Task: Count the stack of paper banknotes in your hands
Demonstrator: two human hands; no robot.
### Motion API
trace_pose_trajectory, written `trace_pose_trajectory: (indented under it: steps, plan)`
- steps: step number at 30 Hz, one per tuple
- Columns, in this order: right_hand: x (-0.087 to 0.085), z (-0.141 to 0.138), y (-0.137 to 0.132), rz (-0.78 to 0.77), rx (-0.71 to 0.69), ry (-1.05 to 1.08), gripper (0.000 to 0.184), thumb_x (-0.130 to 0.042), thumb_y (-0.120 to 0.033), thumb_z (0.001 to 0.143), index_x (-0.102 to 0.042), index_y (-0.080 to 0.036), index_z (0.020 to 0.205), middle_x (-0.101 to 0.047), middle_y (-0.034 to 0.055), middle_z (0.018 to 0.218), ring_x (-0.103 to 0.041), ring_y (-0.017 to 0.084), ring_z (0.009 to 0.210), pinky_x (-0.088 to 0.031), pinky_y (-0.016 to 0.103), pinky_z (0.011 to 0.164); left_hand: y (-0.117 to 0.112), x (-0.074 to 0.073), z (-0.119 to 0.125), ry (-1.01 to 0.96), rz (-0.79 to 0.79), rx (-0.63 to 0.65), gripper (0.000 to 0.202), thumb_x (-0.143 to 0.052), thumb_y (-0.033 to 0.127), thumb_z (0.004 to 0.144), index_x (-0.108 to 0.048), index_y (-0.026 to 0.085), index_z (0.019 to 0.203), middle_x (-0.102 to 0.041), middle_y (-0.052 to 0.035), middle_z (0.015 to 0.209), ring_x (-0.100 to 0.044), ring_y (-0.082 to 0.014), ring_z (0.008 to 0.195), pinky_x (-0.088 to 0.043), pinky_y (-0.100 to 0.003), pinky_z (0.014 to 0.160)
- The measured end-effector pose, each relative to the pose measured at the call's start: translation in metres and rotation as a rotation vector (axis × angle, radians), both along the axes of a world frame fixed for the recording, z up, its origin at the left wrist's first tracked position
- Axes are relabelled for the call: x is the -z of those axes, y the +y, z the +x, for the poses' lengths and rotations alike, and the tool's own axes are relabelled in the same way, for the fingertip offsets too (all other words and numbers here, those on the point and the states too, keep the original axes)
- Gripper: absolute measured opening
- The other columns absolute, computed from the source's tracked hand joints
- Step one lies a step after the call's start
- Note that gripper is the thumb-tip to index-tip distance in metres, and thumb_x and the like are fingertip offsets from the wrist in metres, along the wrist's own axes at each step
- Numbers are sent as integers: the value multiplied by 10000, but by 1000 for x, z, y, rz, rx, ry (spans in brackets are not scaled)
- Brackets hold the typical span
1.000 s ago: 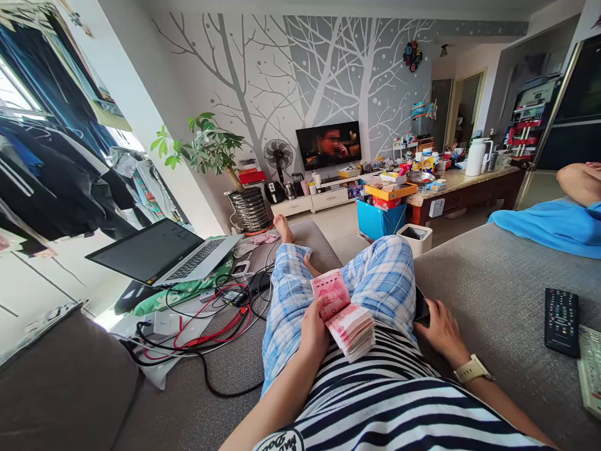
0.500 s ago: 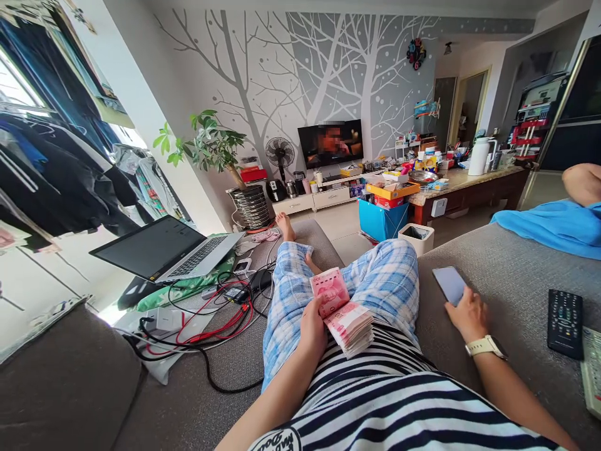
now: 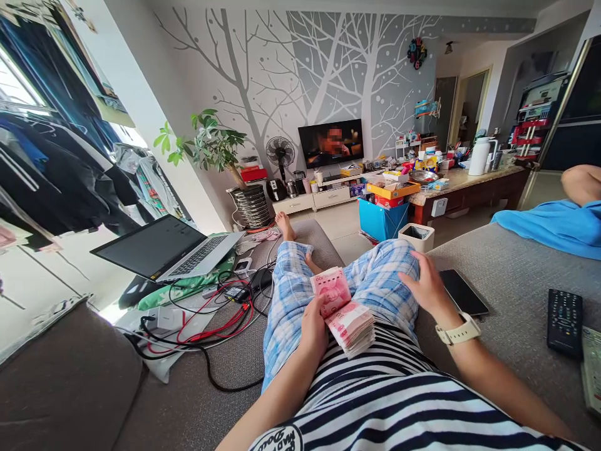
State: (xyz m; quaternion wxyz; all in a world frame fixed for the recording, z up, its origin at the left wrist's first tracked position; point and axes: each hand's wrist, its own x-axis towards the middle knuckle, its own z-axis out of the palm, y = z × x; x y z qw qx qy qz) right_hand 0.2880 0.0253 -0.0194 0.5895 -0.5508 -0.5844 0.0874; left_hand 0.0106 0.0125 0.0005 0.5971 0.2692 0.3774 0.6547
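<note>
My left hand (image 3: 313, 321) is closed round a thick stack of pink banknotes (image 3: 348, 318) resting on my striped shirt; the top notes are folded up by my thumb. My right hand (image 3: 425, 285) lies open on my blue checked trouser leg (image 3: 385, 275), fingers spread, holding nothing. A dark phone (image 3: 462, 292) lies flat on the grey sofa (image 3: 511, 294) just right of that hand, apart from it. A pale watch sits on my right wrist.
An open laptop (image 3: 166, 249) and a tangle of red and black cables (image 3: 211, 316) lie on the sofa to my left. A black remote (image 3: 565, 321) lies at right. Another person's knee and blue cloth (image 3: 554, 222) are at far right. A television and cluttered table stand ahead.
My right hand carried the phone out from beside my thigh, laid it on the sofa, let go and moved back onto my leg. My left hand kept hold of the banknotes.
</note>
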Motion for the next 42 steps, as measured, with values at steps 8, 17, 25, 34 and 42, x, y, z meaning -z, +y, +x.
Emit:
trace_pose_trajectory:
  steps: [8, 17, 25, 34, 42]
  plan:
    - [-32, -137, 23, -40, -416, 299, 332, -571, -324, 929, -560, -159, 1218, -583, 96, 1214, -610, 220, 1020, -532, 423, 852, -9, -3, -8, -4, 52, 60, 120, -762, 241, 608, -664, 209, 669, -672, 6, 676, -596, -154, 592, -509, -331, 702]
    - [-24, -148, -2, -119, -549, 550, 243, -658, -416, 772, -600, -181, 758, -613, 12, 723, -532, 162, 687, -452, 278, 641, -11, -6, -3, 7, 51, 109, 155, -763, 292, 628, -681, 207, 728, -690, -2, 734, -604, -163, 627, -505, -320, 670]
    - [-26, -148, -9, -57, -524, 550, 325, -612, -475, 808, -543, -192, 664, -471, -26, 605, -389, 136, 599, -353, 257, 569, -3, 5, -5, 17, 12, 18, 193, -717, 365, 650, -659, 188, 700, -686, -14, 722, -614, -173, 636, -502, -311, 674]
    - [-32, -149, -19, -19, -486, 488, 296, -594, -478, 830, -576, -202, 724, -546, 2, 653, -476, 166, 647, -411, 279, 621, -4, 3, -5, 27, -45, -6, 116, -641, 316, 667, -636, 203, 641, -656, -9, 649, -578, -175, 570, -490, -322, 619]
    - [-33, -150, -21, -30, -522, 514, 243, -608, -426, 819, -587, -201, 730, -522, -17, 622, -449, 143, 578, -375, 273, 566, 1, 11, -10, 50, 15, 29, 133, -653, 304, 668, -628, 179, 633, -628, -5, 627, -549, -142, 551, -476, -286, 582]
